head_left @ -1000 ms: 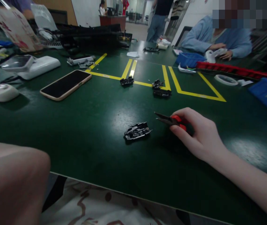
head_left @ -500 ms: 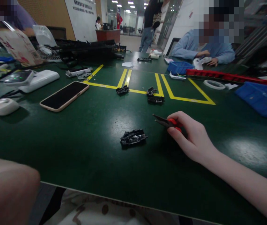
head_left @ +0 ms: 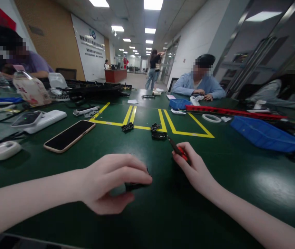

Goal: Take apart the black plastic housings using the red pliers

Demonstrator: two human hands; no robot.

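My left hand [head_left: 113,183] curls over a small black plastic part [head_left: 135,186] near the front of the table, its fingers on the far side and the thumb on the near side. Most of that part is hidden under the fingers. In my right hand [head_left: 192,166] is a pair of red-handled pliers [head_left: 174,145], the jaws pointing forward and left. Just beyond the plier tips lies a black part [head_left: 159,136], with a second black part [head_left: 155,127] behind it. A third black part [head_left: 127,127] rests farther left by the yellow tape.
A phone [head_left: 69,136] lies to the left, near a white mouse-like object [head_left: 3,150] and a white power bank [head_left: 46,121]. At right stand a blue bin [head_left: 264,135] and a long red strip [head_left: 230,112]. A person in light blue [head_left: 199,83] sits across the table.
My left hand has come in from the left and onto the nearest black part. The camera view has tilted up. My right hand keeps hold of the pliers.
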